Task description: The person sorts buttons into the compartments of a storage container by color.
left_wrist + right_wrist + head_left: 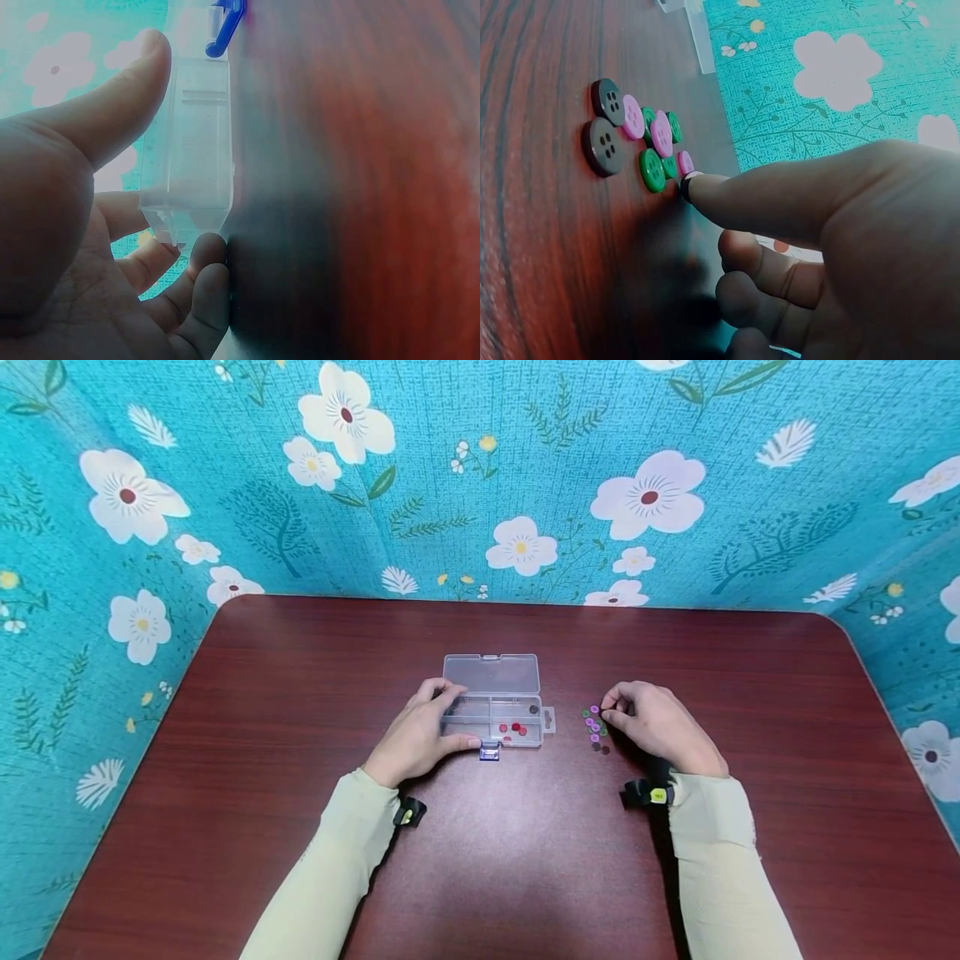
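Note:
A clear plastic compartment box (531,745) lies with its lid (491,676) swung back. My left hand (411,742) grips its left end, thumb along the front wall and fingers round the far side. Several red buttons (516,727) lie in the front right compartment, and a dark button (533,710) in the back right one. To the right of the box, my right hand (663,727) pinches a black button (685,187) by its edge, partly hidden by the thumb. Beside its fingertips lie loose pink buttons (661,135), green buttons (652,171) and dark brown buttons (601,147).
A blue latch (489,752) sticks out at the box's front, and a clear hanging tab (549,720) at its right end. The reddish-brown table (315,652) has rounded far corners. Behind it hangs a turquoise flowered curtain (450,468).

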`<state>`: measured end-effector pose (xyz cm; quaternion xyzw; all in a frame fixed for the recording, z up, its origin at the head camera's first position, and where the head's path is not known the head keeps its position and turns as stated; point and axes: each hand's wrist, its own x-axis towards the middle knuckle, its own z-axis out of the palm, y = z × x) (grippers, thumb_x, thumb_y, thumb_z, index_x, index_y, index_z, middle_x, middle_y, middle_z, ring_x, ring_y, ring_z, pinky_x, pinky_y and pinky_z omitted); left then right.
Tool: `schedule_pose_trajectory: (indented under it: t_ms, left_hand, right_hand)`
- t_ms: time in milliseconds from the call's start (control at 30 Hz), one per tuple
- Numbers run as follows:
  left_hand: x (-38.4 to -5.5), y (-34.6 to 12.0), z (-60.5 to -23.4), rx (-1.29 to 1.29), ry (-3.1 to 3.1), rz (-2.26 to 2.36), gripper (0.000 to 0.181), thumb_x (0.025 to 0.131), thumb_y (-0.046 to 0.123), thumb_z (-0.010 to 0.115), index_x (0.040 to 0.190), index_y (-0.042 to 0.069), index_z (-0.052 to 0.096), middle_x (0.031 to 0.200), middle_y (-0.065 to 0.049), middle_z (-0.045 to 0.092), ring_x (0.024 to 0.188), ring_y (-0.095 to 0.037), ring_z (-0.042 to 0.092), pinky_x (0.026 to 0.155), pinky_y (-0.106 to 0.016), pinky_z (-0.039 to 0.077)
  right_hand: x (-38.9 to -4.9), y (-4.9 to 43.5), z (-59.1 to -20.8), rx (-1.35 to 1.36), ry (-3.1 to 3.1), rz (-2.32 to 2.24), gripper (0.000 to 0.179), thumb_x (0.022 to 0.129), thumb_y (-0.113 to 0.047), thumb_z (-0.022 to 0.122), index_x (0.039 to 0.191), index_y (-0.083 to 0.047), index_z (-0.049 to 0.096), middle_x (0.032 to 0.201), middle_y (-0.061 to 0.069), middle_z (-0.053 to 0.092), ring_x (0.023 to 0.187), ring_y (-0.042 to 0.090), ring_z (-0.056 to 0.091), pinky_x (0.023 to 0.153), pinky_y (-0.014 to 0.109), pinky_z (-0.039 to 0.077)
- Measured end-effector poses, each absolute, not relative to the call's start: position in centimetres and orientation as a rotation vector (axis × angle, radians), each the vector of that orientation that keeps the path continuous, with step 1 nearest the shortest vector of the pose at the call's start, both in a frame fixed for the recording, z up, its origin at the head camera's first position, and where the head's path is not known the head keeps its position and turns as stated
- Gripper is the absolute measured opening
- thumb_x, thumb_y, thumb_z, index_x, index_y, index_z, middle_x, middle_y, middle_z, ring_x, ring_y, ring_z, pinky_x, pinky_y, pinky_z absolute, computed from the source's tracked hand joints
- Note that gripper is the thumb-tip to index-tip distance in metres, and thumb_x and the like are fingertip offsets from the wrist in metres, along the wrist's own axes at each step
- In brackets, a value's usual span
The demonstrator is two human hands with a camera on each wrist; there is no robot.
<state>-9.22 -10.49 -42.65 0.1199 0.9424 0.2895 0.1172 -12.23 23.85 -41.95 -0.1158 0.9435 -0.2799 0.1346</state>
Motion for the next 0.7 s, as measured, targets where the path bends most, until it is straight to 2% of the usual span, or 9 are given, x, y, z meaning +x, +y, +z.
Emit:
schedule_pose_trajectory:
  t_ms: [700]
  left_hand:
    - [-9.21,-10.59,-42.57,0.342,2.749,0.867,0.079,0.086,0.045,0.079,0.151,0.012,0.047,0.15,-0.01,0.037,0.133,-0.029,0.043,0.107,-0.046,0.04]
  right_hand:
    - [-12.17,23.39,-41.61,-0.348,2.776,-0.773,0.006,0.097,-0.016,0.062,0.093,-0.016,0.067,0.076,-0.001,0.059,0.071,0.018,0.053,0.068,0.036,0.042]
